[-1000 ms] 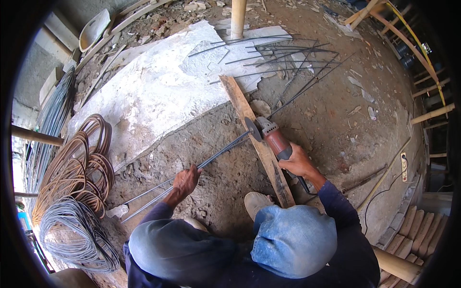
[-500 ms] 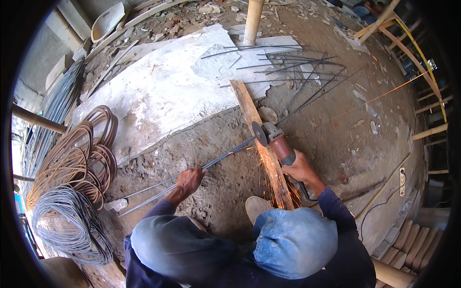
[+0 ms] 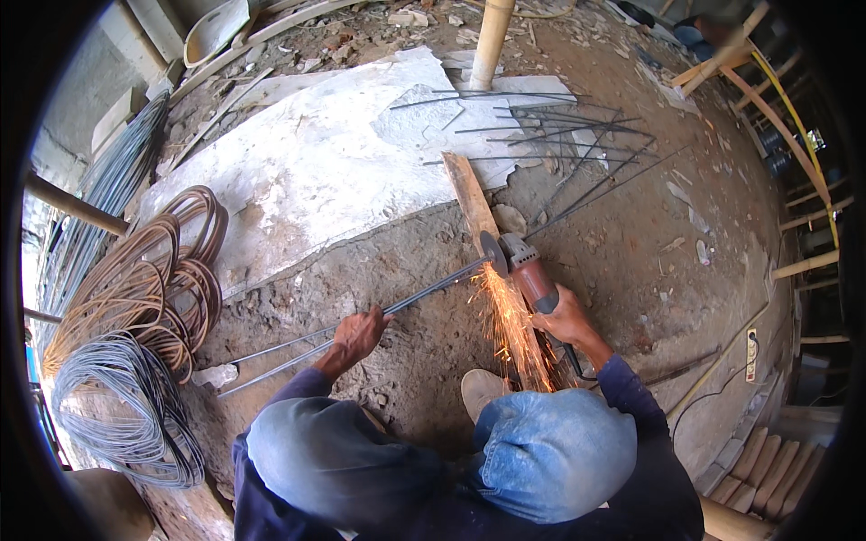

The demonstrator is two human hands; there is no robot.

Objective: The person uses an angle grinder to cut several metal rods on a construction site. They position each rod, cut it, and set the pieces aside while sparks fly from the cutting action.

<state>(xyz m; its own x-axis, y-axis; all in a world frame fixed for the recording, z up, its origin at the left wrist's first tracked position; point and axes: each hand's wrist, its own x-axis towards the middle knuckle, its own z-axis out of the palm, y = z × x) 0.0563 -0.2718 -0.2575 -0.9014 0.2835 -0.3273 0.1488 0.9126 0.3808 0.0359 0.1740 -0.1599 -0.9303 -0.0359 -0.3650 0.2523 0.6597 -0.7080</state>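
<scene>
Clamping slim metal rods (image 3: 428, 294), left fingers (image 3: 372, 321) curl; right fingers (image 3: 561, 313) clasp a grinder (image 3: 532, 278) (sparks (image 3: 512, 317) spraying).

Angle grinder (image 3: 532, 279), approx. 3 o'clock of ctr: red-brown body, grey metal head to 11, dk tail end to 5. Dk round disc (image 3: 492, 253) on its 9 o'clock side, edge at the rod ends, orange sparks (image 3: 511, 316) spraying twd 5–6. Thin grey metal rods (image 3: 437, 285), straight, bunched twd 2, splayed twd 8.
</scene>
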